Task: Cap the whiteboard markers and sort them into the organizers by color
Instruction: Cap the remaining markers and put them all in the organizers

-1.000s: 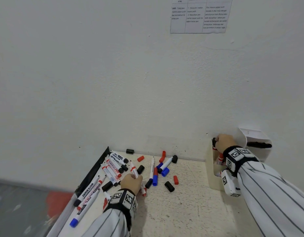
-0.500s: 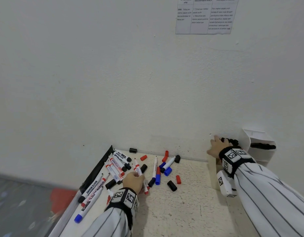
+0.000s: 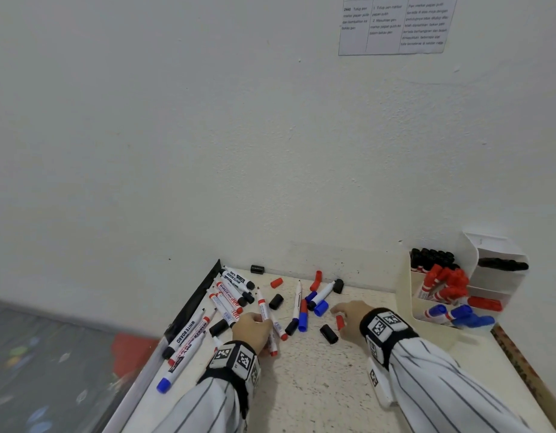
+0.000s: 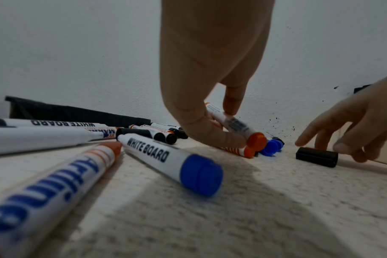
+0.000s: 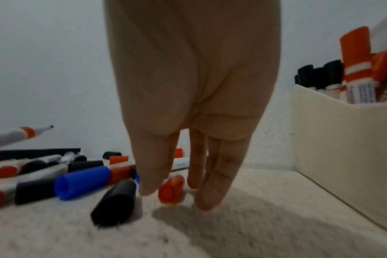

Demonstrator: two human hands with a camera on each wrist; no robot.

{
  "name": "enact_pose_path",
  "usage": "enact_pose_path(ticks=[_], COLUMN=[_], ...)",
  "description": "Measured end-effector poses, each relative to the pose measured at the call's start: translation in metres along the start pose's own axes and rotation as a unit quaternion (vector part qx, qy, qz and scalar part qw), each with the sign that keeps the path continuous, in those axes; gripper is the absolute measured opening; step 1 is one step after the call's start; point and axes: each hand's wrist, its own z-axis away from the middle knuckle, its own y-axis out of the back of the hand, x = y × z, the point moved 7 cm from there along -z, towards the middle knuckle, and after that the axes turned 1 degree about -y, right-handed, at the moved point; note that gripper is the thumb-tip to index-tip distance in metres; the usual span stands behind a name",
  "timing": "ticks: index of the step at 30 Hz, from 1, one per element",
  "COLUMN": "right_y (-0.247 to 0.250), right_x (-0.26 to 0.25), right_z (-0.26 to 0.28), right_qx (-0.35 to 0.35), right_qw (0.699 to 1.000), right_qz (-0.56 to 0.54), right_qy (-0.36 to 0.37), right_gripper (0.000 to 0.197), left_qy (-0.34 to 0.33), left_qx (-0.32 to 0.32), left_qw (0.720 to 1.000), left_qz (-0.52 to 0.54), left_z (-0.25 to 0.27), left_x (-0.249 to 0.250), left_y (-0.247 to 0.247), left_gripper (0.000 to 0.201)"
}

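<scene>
My left hand (image 3: 258, 320) (image 4: 232, 127) pinches an uncapped red marker (image 3: 263, 307) (image 4: 234, 123) and holds it tilted just above the table. My right hand (image 3: 345, 317) (image 5: 177, 197) hangs with straight fingers over a loose red cap (image 3: 339, 321) (image 5: 171, 189), thumb on one side and fingers on the other, not gripping it. A black cap (image 3: 328, 333) (image 5: 115, 204) lies just left of it. The white organizer (image 3: 407, 295) at the right holds black, red and blue capped markers in separate compartments.
Several loose markers and caps lie scattered left of centre, among them a blue-ended marker (image 4: 177, 162). A black-edged board (image 3: 192, 304) borders the table's left side. A second white organizer (image 3: 501, 254) stands behind the first. A paper sheet (image 3: 395, 23) hangs on the wall.
My right hand has left the organizer and come down left to the table, over the red cap. The left hand keeps hold of the red marker.
</scene>
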Motion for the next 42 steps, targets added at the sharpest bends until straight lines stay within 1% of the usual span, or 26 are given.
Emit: enact_pose_path(ticks=[4, 6, 8, 10, 11, 13, 14, 17, 19, 21, 23, 24, 27, 30, 32, 33, 35, 37, 38, 39, 42], right_y=[-0.013, -0.012, -0.007, 0.003, 0.011, 0.026, 0.03, 0.037, 0.039, 0.041, 0.042, 0.041, 0.037, 0.033, 0.032, 0.031, 0.028, 0.026, 0.025, 0.024, 0.024], right_x=[0.005, 0.008, 0.007, 0.005, 0.005, 0.003, 0.002, -0.004, -0.009, -0.011, -0.011, -0.012, -0.018, -0.015, -0.012, -0.01, -0.005, -0.003, -0.002, -0.001, 0.002], right_z=[-0.008, -0.007, -0.004, 0.0, 0.002, 0.006, 0.007, 0.012, 0.017, 0.022, 0.025, 0.025, 0.028, 0.028, 0.029, 0.03, 0.029, 0.033, 0.033, 0.033, 0.034], right_qx=[0.03, 0.06, 0.102, 0.142, 0.168, 0.217, 0.225, 0.21, 0.206, 0.217, 0.225, 0.221, 0.202, 0.19, 0.185, 0.183, 0.176, 0.17, 0.169, 0.173, 0.181], right_qw=[0.999, 0.996, 0.987, 0.971, 0.962, 0.948, 0.944, 0.941, 0.935, 0.924, 0.915, 0.916, 0.93, 0.928, 0.925, 0.925, 0.929, 0.931, 0.93, 0.929, 0.925], right_qz=[-0.032, -0.071, -0.119, -0.187, -0.208, -0.22, -0.223, -0.239, -0.257, -0.281, -0.296, -0.292, -0.252, -0.269, -0.295, -0.304, -0.309, -0.315, -0.32, -0.321, -0.331], right_qy=[0.008, 0.009, 0.021, 0.045, 0.058, 0.084, 0.093, 0.117, 0.133, 0.145, 0.156, 0.164, 0.175, 0.173, 0.151, 0.135, 0.103, 0.075, 0.063, 0.054, 0.04], right_gripper=[0.029, 0.022, 0.027, 0.036, 0.036, 0.025, 0.02, 0.02, 0.021, 0.017, 0.019, 0.021, 0.018, 0.018, 0.01, 0.011, 0.033, 0.045, 0.047, 0.048, 0.047], left_qy=[-0.008, -0.023, -0.043, -0.067, -0.08, -0.104, -0.114, -0.147, -0.162, -0.183, -0.205, -0.215, -0.231, -0.244, -0.251, -0.254, -0.254, -0.25, -0.256, -0.268, -0.285], left_qx=[-0.015, -0.017, -0.014, -0.019, -0.023, -0.031, -0.034, -0.034, -0.037, -0.048, -0.056, -0.058, -0.072, -0.078, -0.084, -0.088, -0.092, -0.102, -0.106, -0.107, -0.078], left_qw=[1.0, 1.0, 0.999, 0.998, 0.997, 0.994, 0.993, 0.988, 0.985, 0.98, 0.974, 0.97, 0.964, 0.959, 0.956, 0.956, 0.959, 0.963, 0.961, 0.957, 0.955], left_qz=[-0.008, -0.005, 0.004, 0.005, 0.002, 0.001, -0.005, -0.036, -0.038, -0.059, -0.083, -0.093, -0.108, -0.123, -0.128, -0.121, -0.083, -0.01, 0.005, 0.0, -0.028], left_z=[0.003, 0.004, 0.006, 0.008, 0.01, 0.014, 0.015, 0.022, 0.026, 0.03, 0.032, 0.034, 0.039, 0.043, 0.046, 0.049, 0.056, 0.063, 0.067, 0.069, 0.069], left_x=[-0.001, 0.002, 0.006, 0.011, 0.013, 0.018, 0.02, 0.027, 0.029, 0.033, 0.038, 0.04, 0.044, 0.047, 0.049, 0.05, 0.053, 0.056, 0.058, 0.06, 0.064], left_y=[-0.003, -0.005, -0.007, -0.01, -0.012, -0.017, -0.018, -0.025, -0.028, -0.032, -0.034, -0.035, -0.038, -0.04, -0.044, -0.046, -0.049, -0.051, -0.053, -0.055, -0.055], left_gripper=[0.026, 0.026, 0.025, 0.027, 0.029, 0.031, 0.031, 0.024, 0.02, 0.021, 0.023, 0.023, 0.024, 0.027, 0.029, 0.03, 0.03, 0.026, 0.025, 0.024, 0.024])
